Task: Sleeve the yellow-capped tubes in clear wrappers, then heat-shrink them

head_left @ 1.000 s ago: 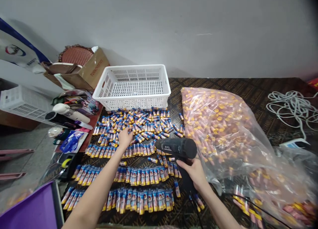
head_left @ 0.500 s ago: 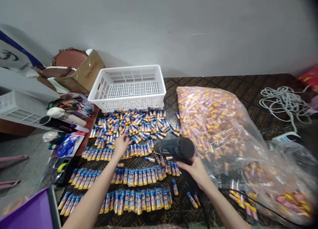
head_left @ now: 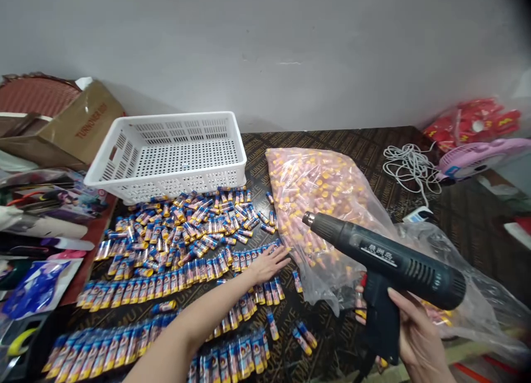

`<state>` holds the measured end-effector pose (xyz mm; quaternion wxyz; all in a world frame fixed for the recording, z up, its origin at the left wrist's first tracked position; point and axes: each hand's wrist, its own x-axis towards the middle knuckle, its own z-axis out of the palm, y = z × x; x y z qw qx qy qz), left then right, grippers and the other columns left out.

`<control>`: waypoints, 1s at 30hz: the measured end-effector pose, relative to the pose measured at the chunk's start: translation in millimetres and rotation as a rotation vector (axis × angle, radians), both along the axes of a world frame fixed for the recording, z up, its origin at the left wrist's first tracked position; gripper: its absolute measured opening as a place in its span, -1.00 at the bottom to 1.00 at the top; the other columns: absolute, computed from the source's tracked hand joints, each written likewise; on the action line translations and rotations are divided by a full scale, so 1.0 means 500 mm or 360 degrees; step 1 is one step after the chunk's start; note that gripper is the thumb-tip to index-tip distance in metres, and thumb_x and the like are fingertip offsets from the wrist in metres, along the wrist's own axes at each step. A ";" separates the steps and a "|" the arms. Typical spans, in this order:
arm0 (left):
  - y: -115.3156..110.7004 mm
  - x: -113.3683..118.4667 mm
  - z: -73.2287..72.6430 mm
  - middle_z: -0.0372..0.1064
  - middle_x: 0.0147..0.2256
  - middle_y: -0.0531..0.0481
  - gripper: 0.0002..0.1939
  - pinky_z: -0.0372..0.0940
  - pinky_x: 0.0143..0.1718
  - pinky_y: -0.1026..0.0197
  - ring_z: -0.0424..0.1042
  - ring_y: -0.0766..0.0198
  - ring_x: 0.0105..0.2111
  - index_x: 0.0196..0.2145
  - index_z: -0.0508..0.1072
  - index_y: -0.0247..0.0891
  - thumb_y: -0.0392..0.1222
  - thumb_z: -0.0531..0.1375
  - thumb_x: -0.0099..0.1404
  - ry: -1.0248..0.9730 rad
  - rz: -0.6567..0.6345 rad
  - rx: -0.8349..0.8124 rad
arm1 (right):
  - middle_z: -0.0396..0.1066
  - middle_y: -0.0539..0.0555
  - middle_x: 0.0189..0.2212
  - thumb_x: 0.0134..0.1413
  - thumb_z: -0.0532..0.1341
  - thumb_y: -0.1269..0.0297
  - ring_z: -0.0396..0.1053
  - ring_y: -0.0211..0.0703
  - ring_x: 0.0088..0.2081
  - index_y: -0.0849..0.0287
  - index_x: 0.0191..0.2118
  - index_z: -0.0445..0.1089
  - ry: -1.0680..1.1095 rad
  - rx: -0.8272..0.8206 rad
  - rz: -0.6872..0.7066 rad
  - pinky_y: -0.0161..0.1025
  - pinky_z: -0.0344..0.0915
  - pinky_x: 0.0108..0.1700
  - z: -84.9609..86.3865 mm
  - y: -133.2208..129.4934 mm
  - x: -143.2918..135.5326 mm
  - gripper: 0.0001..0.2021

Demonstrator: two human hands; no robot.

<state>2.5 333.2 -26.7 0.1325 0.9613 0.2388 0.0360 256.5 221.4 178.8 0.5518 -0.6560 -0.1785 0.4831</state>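
Note:
My right hand (head_left: 418, 333) is wrapped round the handle of a black heat gun (head_left: 381, 258). Its metal nozzle points left, above a clear plastic bag (head_left: 319, 189) full of pink tubes with yellow ends. Fingers spread, my left hand (head_left: 267, 265) lies over the right end of a row of small printed tubes (head_left: 166, 283), which have blue tops and yellow bottoms. Whether it presses on them I cannot tell. Behind that row is a loose heap of the same tubes (head_left: 191, 222). Two more rows lie nearer me, partly hidden by my left forearm.
A white plastic basket (head_left: 174, 178) stands behind the heap. To the left are a cardboard box (head_left: 83, 123) and assorted packets and bottles. At the right lie a coiled white cord (head_left: 410, 167), a pink fan (head_left: 477, 156) and red packaging (head_left: 473, 120).
The view has shifted to the right. My left hand has moved right from the heap to the row's end and spread its fingers. The heat gun has swung right and been raised nearer the camera.

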 end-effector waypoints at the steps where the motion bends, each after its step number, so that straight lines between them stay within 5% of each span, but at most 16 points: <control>1: 0.006 0.006 -0.010 -0.16 0.28 -0.14 -0.51 -0.20 0.22 -0.11 -0.23 0.09 0.28 0.23 0.02 -0.22 -0.22 -0.08 0.35 0.0041 -0.0036 0.0023 | 0.55 0.20 -0.33 -0.27 0.35 0.13 0.50 0.23 -0.28 0.13 -0.12 0.47 0.0047 -0.0020 -0.0037 0.09 0.43 -0.17 -0.001 0.002 0.001 -0.53; 7: 0.074 -0.043 -0.013 0.04 0.22 -0.04 -0.55 -0.30 0.27 0.00 -0.13 0.22 0.27 0.12 0.21 -0.13 -0.32 -0.04 0.28 0.0141 0.0117 0.0038 | 0.55 0.17 -0.36 -0.42 0.43 0.24 0.51 0.22 -0.29 0.14 -0.20 0.50 0.0230 -0.0131 -0.0174 0.06 0.44 -0.18 -0.014 0.010 -0.009 -0.53; 12: 0.187 -0.158 0.045 -0.14 0.26 -0.31 -0.46 -0.43 0.18 -0.32 -0.30 -0.01 0.29 0.16 0.12 -0.34 -0.48 -0.13 0.22 0.0190 0.0871 0.0135 | 0.55 0.17 -0.33 -0.38 0.44 0.24 0.51 0.15 -0.30 0.19 -0.16 0.48 0.0036 -0.0174 0.0051 -0.03 0.47 -0.23 -0.040 0.017 -0.017 -0.50; 14: 0.215 -0.199 0.073 -0.16 0.27 -0.24 -0.46 -0.42 0.20 -0.27 -0.33 0.04 0.29 0.17 0.12 -0.26 -0.47 -0.13 0.23 0.0204 0.1223 0.0280 | 0.54 0.18 -0.31 -0.36 0.43 0.23 0.49 0.12 -0.26 0.24 -0.15 0.47 -0.0118 -0.0187 0.0181 -0.07 0.45 -0.21 -0.059 0.021 -0.021 -0.49; 17: 0.215 -0.233 0.103 -0.16 0.27 -0.23 -0.51 -0.35 0.21 -0.21 -0.30 0.03 0.29 0.14 0.17 -0.24 -0.40 -0.09 0.26 0.0144 0.1405 0.0376 | 0.53 0.19 -0.25 -0.32 0.42 0.19 0.47 0.08 -0.21 0.29 -0.16 0.48 -0.0320 -0.0215 0.0407 -0.10 0.42 -0.16 -0.089 0.028 -0.030 -0.51; 20: 0.174 -0.236 0.104 -0.05 0.23 -0.30 -0.56 -0.22 0.19 -0.19 -0.15 -0.01 0.26 0.09 0.23 -0.30 -0.38 -0.07 0.25 0.0155 0.1249 0.0208 | 0.54 0.20 -0.29 -0.33 0.40 0.12 0.47 0.06 -0.28 0.32 -0.26 0.51 -0.0457 -0.0279 0.0546 -0.10 0.43 -0.23 -0.104 0.035 -0.048 -0.55; 23: 0.117 -0.219 0.079 0.13 0.15 -0.20 -0.53 -0.09 0.19 -0.04 0.03 0.09 0.20 0.05 0.27 -0.24 -0.41 0.04 0.16 0.0218 0.0760 -0.0017 | 0.55 0.20 -0.35 -0.37 0.40 0.09 0.47 0.07 -0.33 0.32 -0.34 0.54 -0.0481 -0.0318 0.0650 -0.12 0.43 -0.31 -0.094 0.042 -0.070 -0.57; 27: 0.068 -0.186 0.034 -0.02 0.23 -0.23 -0.14 -0.20 0.21 -0.09 -0.12 0.01 0.25 0.20 0.07 -0.26 -0.33 0.25 -0.08 0.0354 -0.0044 -0.0184 | 0.55 0.18 -0.38 -0.40 0.39 0.09 0.47 0.06 -0.35 0.29 -0.37 0.55 -0.0589 -0.0292 0.0700 -0.14 0.42 -0.32 -0.076 0.043 -0.084 -0.60; 30: 0.067 -0.170 0.010 0.04 0.21 -0.25 -0.07 -0.20 0.20 -0.09 -0.12 -0.03 0.25 0.18 0.10 -0.25 -0.28 0.31 -0.18 0.0418 -0.0198 -0.0246 | 0.56 0.15 -0.40 -0.37 0.38 0.09 0.47 0.05 -0.38 0.28 -0.39 0.55 -0.0764 -0.0301 0.0671 -0.14 0.41 -0.32 -0.075 0.036 -0.080 -0.62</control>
